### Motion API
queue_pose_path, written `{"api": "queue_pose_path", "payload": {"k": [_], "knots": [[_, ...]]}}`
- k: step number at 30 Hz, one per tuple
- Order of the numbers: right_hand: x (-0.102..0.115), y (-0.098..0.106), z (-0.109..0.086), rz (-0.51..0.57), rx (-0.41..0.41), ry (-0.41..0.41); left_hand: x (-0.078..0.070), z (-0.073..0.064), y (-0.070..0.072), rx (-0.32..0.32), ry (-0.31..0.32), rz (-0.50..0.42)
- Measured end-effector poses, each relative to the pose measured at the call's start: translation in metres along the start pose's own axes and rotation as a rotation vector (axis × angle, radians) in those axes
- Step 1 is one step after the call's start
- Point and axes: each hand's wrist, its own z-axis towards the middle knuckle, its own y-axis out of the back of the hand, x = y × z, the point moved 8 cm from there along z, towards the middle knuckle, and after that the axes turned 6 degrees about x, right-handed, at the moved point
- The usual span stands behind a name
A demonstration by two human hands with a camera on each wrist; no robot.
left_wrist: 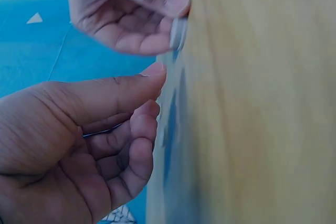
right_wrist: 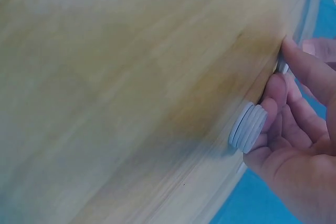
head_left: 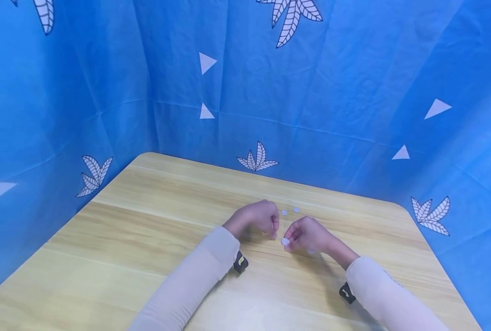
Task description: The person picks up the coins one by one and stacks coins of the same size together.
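Observation:
My right hand (head_left: 309, 235) pinches a white disc (head_left: 285, 241) between thumb and fingertips, low over the table; the disc's edge also shows in the right wrist view. Beside that hand's lower fingers a short stack of white discs (right_wrist: 248, 128) stands on the wood. Across a small gap on the left is my left hand (head_left: 264, 218), its fingers loosely curled with nothing visible between thumb and fingers (left_wrist: 144, 124). Just beyond the hands, two small white discs (head_left: 284, 213) lie apart on the table.
The light wooden table (head_left: 117, 248) has rounded far corners. Blue cloth (head_left: 179, 82) with white leaves and triangles hangs behind it and along both sides. Each wrist carries a small black camera (head_left: 240, 263) below the pale sleeve.

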Motion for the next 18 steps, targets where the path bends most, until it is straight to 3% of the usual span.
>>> {"api": "queue_pose_path", "payload": {"k": [9, 18], "knots": [[-0.001, 0.0, -0.002, 0.008, -0.008, -0.043, 0.012, -0.004, 0.032, -0.066, 0.025, 0.103], [-0.004, 0.0, -0.002, 0.011, -0.019, -0.045, 0.02, 0.004, 0.037, -0.067, 0.0, 0.139]]}}
